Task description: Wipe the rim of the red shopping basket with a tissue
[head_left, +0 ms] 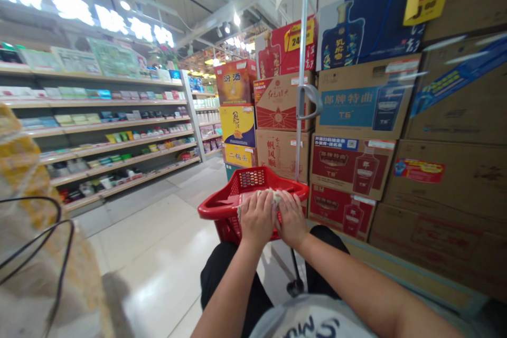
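Red basket (214, 213) sits at the center of the frame, a bit below the middle, between your black-clad knees (219, 264). Looks like thin molded plastic with a perforated far wall: likely light, fairly stiff, slick where smooth, not very fragile, though it may flex if you lean on it. Best hold is probably the thick rolled rim, with a spread grip. A dark caster (295, 288) shows below it at the lower center, so it may roll or swivel under a push.

Pale cloth (276, 196) shows between your hands and at the left edge; likely soft, limp and almost weightless, best kept flat under the fingers or bunched.

Your left hand (257, 216) and right hand (292, 219) are together, side by side, fingers laid over the near side of the basket with the cloth at and under them. Can't tell whether the fingers pinch it; undersides hidden. Basket extends beyond your fingertips, up-frame; its left rim corner is clear of the left hand.
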{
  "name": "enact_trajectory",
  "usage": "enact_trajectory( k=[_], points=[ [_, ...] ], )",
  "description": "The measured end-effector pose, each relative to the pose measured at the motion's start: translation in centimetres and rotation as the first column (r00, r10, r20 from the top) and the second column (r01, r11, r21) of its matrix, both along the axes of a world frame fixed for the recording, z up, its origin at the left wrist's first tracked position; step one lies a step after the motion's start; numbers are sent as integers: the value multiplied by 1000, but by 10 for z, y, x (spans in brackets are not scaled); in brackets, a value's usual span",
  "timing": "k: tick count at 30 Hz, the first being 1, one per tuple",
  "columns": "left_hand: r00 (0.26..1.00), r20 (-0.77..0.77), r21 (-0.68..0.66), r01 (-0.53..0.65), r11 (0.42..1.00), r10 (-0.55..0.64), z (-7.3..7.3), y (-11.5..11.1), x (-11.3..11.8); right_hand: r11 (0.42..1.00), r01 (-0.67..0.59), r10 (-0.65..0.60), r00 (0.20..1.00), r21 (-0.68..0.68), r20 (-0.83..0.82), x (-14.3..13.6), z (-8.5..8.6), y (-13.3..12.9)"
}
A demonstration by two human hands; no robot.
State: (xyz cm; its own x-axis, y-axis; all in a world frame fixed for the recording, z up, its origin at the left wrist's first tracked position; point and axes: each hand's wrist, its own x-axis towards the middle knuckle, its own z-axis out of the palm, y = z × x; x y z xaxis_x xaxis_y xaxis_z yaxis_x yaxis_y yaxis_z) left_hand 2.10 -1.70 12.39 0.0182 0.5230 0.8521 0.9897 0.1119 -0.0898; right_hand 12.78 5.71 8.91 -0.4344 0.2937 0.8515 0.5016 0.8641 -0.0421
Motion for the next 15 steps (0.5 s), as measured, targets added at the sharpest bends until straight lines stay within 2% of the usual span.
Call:
enact_trajectory(
  k=[7, 11, 15],
  points=[
    [992, 98, 0, -81, 997, 80, 18, -9, -22, 1000, -20, 20, 999, 2, 33, 3, 1, 1],
    [992, 85, 8, -90, 996, 89, 12, -6, -16, 1000, -23, 23, 1000, -6, 15, 1, 2, -2],
    [998, 58, -18, -24, 1000, 25, 5, -2, -3, 999, -32, 32, 999, 4, -8, 3, 4, -2]
  ],
)
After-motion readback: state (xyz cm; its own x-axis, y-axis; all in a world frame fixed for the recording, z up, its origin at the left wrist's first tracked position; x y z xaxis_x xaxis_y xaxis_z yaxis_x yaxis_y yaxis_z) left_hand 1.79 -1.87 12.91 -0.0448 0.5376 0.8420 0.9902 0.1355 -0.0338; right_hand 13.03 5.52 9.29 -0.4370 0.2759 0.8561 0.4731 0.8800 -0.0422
